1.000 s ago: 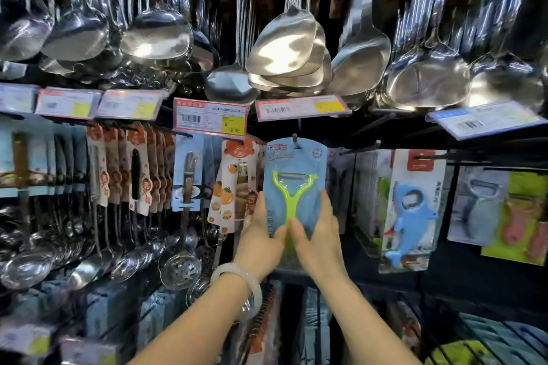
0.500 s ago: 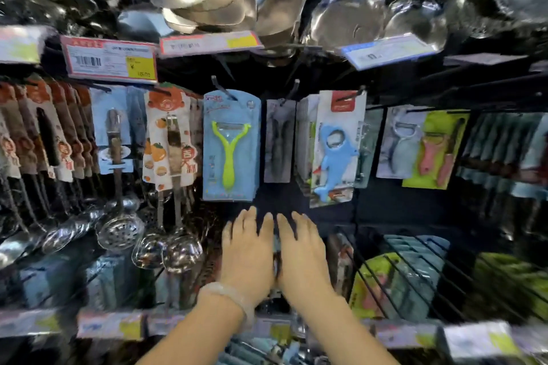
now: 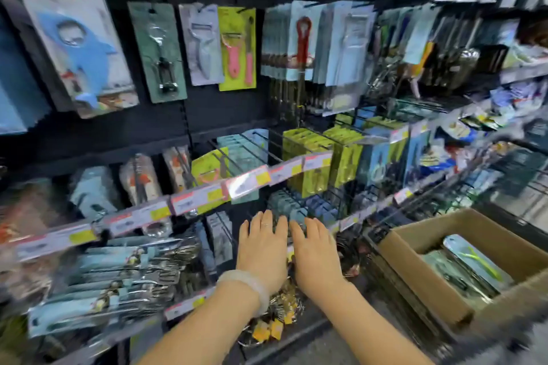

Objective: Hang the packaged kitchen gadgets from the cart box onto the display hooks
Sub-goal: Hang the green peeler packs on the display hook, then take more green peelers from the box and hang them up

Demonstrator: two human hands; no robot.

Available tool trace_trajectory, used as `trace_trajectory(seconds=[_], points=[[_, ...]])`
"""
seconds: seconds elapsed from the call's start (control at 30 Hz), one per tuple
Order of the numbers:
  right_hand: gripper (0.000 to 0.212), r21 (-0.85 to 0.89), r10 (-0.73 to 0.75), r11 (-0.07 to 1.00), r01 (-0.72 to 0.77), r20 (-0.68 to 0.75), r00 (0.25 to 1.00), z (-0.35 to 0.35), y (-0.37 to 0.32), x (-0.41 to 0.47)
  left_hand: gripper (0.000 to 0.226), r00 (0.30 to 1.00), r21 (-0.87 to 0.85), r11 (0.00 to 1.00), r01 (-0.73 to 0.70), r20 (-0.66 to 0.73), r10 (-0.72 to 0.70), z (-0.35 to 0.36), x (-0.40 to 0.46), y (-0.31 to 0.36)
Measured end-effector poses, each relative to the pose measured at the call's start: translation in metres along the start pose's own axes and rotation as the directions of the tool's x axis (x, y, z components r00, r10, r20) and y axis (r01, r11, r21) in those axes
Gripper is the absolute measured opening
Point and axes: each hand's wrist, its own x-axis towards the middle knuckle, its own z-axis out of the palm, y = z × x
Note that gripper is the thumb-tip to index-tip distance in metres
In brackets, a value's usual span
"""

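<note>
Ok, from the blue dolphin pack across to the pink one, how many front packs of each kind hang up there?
Dolphin opener pack: 1
Corkscrew pack: 1
Peeler packs: 2, grey peeler pack and pink peeler pack
Total: 4

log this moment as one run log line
left hand: open, empty | right hand: open, empty | cardboard box: holds packaged peelers | next: reach box

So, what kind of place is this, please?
Most likely a shop's kitchenware aisle: packaged peelers hang on hooks, price labels line the shelf edges, and a cardboard box of stock stands at right.
</note>
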Motion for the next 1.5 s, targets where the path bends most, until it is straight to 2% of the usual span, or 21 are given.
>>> trace_trajectory(seconds=[0.1, 0.23, 0.33, 0.5, 0.67, 0.8, 0.93, 1.27, 1.5], points=[[0.07, -0.038, 0.117, 0.993, -0.115, 0.062, 0.991, -0.003, 0.062, -0.041, 0.07, 0.993, -0.014, 0.997, -0.076, 0.085, 0.077, 0.027, -0.001, 0.065], [0.065, -0.023, 0.212, 0.977, -0.213, 0.234, 0.949, 0.004, 0.14, -0.096, 0.071, 0.966, -0.008, 0.982, -0.19, 0.177, 0.188, 0.058, -0.005, 0.142], [0.064, -0.044, 0.292, 0.956, -0.291, 0.259, 0.921, 0.003, 0.189, -0.13, 0.071, 0.939, -0.039, 0.967, -0.25, 0.233, 0.252, 0.076, -0.01, 0.192], [0.063, -0.074, 0.448, 0.89, -0.45, 0.328, 0.831, 0.005, 0.245, -0.166, 0.073, 0.889, -0.025, 0.937, -0.347, 0.31, 0.338, 0.1, -0.01, 0.253], [0.062, -0.065, 0.518, 0.843, -0.534, 0.366, 0.773, 0.016, 0.283, -0.175, 0.072, 0.837, -0.022, 0.904, -0.427, 0.368, 0.405, 0.124, 0.007, 0.296], [0.066, -0.074, 0.549, 0.819, -0.569, 0.388, 0.74, 0.028, 0.32, -0.162, 0.068, 0.808, -0.03, 0.879, -0.476, 0.381, 0.45, 0.138, 0.036, 0.329], [0.052, -0.072, 0.571, 0.803, -0.592, 0.379, 0.728, 0.039, 0.362, -0.13, 0.061, 0.797, -0.065, 0.871, -0.486, 0.376, 0.473, 0.151, 0.083, 0.359], [0.054, -0.096, 0.548, 0.816, -0.57, 0.441, 0.711, 0.074, 0.458, -0.031, 0.059, 0.77, -0.086, 0.882, -0.464, 0.453, 0.449, 0.175, 0.212, 0.411], [0.057, -0.09, 0.522, 0.825, -0.558, 0.497, 0.693, 0.099, 0.506, 0.013, 0.061, 0.742, -0.069, 0.893, -0.444, 0.531, 0.41, 0.195, 0.268, 0.43]])
